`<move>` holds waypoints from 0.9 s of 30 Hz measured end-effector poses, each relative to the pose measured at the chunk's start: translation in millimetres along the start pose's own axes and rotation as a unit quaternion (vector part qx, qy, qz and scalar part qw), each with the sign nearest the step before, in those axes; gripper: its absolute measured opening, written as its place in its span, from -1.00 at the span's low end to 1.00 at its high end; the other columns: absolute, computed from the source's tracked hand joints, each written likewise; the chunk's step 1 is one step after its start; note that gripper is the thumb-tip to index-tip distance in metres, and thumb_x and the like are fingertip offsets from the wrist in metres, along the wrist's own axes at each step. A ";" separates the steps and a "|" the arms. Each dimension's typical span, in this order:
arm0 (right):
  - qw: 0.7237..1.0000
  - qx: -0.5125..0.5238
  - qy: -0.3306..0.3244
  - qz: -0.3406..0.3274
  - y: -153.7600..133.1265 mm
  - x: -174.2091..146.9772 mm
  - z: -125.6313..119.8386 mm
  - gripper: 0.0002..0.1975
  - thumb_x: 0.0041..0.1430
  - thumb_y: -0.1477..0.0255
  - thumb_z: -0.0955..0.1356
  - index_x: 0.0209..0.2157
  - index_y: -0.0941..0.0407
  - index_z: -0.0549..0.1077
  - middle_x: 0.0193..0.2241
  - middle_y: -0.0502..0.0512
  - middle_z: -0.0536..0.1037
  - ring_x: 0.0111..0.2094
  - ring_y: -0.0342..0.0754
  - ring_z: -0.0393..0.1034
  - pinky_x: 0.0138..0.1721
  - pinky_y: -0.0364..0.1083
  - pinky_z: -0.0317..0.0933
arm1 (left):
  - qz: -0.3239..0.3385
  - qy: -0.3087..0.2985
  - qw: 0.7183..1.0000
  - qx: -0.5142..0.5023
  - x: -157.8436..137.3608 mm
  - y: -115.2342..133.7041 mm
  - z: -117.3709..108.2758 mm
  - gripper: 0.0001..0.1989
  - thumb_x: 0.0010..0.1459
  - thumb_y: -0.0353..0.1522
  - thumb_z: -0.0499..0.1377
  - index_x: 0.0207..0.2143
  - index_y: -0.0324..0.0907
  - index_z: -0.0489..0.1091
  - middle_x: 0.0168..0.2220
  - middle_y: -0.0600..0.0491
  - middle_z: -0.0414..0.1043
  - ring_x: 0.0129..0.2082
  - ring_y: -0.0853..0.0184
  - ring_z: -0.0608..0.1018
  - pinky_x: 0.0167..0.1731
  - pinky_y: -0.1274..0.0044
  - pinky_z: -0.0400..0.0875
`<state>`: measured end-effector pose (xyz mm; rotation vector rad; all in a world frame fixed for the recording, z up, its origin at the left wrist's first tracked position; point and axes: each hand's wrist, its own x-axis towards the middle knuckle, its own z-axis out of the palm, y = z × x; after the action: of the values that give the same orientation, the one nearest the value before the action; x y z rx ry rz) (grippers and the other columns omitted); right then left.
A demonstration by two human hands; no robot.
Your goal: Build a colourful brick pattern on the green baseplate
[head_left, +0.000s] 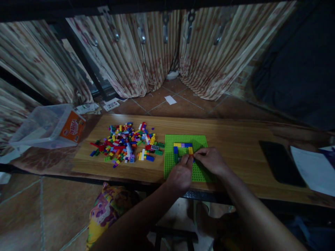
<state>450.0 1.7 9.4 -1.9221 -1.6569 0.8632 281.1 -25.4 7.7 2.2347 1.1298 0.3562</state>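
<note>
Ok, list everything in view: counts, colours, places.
Loose bricks: many, mixed colours, table left
Baseplate: one, green, mid-table
Brick build: one, yellow, blue and others, on baseplate
Table: one, wood-brown, centre
Bin: one, clear with orange label, far left
Flat slab: one, black, table right
Sheet: one, white, right edge
Floor papers: several, mostly white, beyond table
Curtains: several, striped with reddish pattern, background
Metal fittings: about six, grey, top
Large shape: one, dark, upper right
Patterned cloth: one, yellow-purple, lower left
Tiled floor: one, brown, around table
Left grip: one, bare, build's near side
Right grip: one, bare, build's right side

green baseplate (169,157), striped curtains (146,66)
</note>
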 end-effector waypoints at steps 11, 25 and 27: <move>1.000 -0.007 0.002 0.009 -2.4 0.0 4.1 -0.80 0.02 0.39 0.31 -0.47 0.12 0.58 -0.47 0.08 0.63 -0.42 -0.03 0.49 -0.39 -0.11 0.26 | -0.014 -0.020 0.999 0.049 2.9 3.5 4.2 -0.37 0.05 -0.60 -0.04 0.22 -0.37 0.03 0.25 -0.29 0.07 0.19 0.10 0.31 0.14 0.36 0.30; 0.999 -0.019 0.020 -0.026 -8.0 -3.8 2.0 -0.78 0.06 0.34 0.31 -0.46 0.08 0.59 -0.45 0.04 0.63 -0.41 -0.07 0.49 -0.38 -0.14 0.24 | 0.020 -0.003 0.999 0.049 -1.0 -1.3 -3.2 -0.39 0.05 -0.60 -0.02 0.20 -0.39 0.08 0.22 -0.27 0.13 0.21 0.15 0.29 0.17 0.37 0.27; 0.999 -0.007 0.025 -0.027 -4.4 -2.7 -1.2 -0.75 0.08 0.31 0.30 -0.46 0.09 0.58 -0.48 0.03 0.62 -0.43 -0.07 0.48 -0.40 -0.13 0.24 | 0.030 0.022 0.999 0.021 -4.7 -5.9 -4.7 -0.38 0.05 -0.59 -0.01 0.21 -0.36 0.07 0.23 -0.25 0.13 0.23 0.17 0.26 0.20 0.38 0.24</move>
<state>447.6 -0.1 13.8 -1.8831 -1.6821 0.7774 272.2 -24.6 7.8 2.3129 1.1036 0.4119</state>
